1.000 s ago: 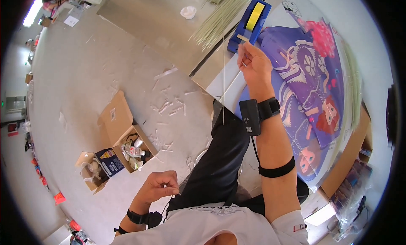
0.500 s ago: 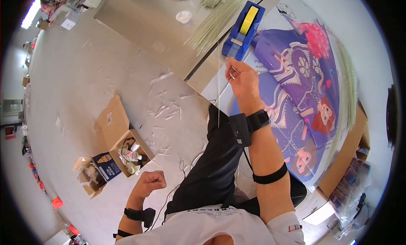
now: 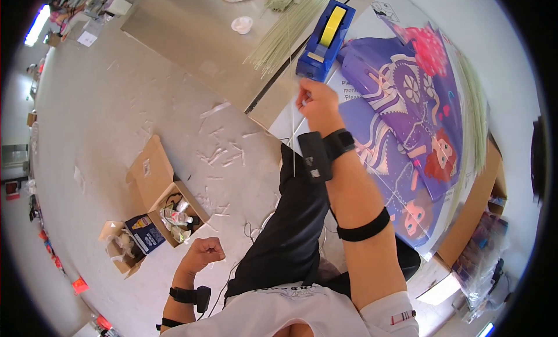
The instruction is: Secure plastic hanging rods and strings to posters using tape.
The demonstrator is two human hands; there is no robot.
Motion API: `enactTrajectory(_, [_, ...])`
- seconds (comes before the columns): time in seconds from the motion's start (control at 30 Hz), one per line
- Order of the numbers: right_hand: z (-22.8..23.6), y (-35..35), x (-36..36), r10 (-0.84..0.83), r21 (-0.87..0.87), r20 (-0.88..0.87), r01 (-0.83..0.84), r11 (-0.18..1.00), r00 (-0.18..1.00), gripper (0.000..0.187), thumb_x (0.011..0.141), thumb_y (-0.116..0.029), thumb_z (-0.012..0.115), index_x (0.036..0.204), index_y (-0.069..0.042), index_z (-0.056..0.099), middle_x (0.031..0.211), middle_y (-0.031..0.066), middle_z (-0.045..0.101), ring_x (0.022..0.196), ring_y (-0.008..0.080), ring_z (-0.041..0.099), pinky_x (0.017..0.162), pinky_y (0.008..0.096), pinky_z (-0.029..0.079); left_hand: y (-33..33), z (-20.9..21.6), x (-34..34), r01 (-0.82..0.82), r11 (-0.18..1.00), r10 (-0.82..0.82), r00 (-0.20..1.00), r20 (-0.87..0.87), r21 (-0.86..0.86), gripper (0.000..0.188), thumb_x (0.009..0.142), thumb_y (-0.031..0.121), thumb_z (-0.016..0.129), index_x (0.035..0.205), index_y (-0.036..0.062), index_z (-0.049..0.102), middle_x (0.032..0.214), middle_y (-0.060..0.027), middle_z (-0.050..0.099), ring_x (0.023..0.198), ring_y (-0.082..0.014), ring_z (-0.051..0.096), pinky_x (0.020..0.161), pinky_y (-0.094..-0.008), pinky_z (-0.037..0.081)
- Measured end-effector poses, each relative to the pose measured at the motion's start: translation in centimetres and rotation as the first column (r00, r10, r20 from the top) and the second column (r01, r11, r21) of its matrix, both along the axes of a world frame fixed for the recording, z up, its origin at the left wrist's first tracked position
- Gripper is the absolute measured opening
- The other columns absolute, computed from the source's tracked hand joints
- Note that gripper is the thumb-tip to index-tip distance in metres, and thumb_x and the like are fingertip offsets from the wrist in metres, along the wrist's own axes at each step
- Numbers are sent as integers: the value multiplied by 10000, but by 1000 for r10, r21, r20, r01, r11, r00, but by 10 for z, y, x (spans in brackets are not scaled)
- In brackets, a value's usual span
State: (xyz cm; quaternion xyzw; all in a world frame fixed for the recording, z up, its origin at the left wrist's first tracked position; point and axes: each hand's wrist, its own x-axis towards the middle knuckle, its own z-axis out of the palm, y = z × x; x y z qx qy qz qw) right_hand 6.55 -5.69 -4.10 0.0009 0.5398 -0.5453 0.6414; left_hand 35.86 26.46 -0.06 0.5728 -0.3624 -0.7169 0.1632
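Observation:
My right hand (image 3: 315,104) is raised over the table edge, just below a blue tape dispenser (image 3: 326,38) with a yellow roll. Its fingers pinch a thin pale stick (image 3: 292,154) that runs almost straight up and down past the hand. A purple printed sheet with cartoon figures (image 3: 407,110) lies on the table to the right of this hand. My left hand (image 3: 204,254) hangs low beside my body, curled into a fist, with nothing visible in it. Both wrists carry black bands.
A bundle of thin pale sticks (image 3: 282,38) lies on the grey table (image 3: 186,35) near a small white dish (image 3: 241,24). Open cardboard boxes (image 3: 165,206) with small items stand on the floor, among scattered paper scraps (image 3: 218,154).
My right hand has moved left along the table edge with the stick, closer to the tape dispenser. My left hand has dropped lower and closed into a fist.

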Motion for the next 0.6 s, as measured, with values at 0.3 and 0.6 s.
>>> enactTrajectory(0.3, [34, 81, -85, -65, -352, 33, 73, 933, 997, 60, 788, -21, 624, 786, -78, 608, 699, -15, 535, 649, 87, 470, 574, 245, 358, -12, -1, 20, -199, 980, 200, 980, -19, 7, 45, 753, -31, 595, 742, 12, 591, 767, -38, 596, 742, -128, 584, 677, -234, 454])
enactTrajectory(0.6, [46, 339, -279, -446, -412, 210, 492, 767, 870, 76, 827, 21, 578, 803, -51, 568, 797, 32, 531, 692, 118, 468, 586, 255, 378, -145, 35, -87, 450, 842, -404, 891, 206, -298, 13, 766, 35, 596, 762, 23, 590, 672, 30, 539, 631, -40, 480, 587, -206, 401])
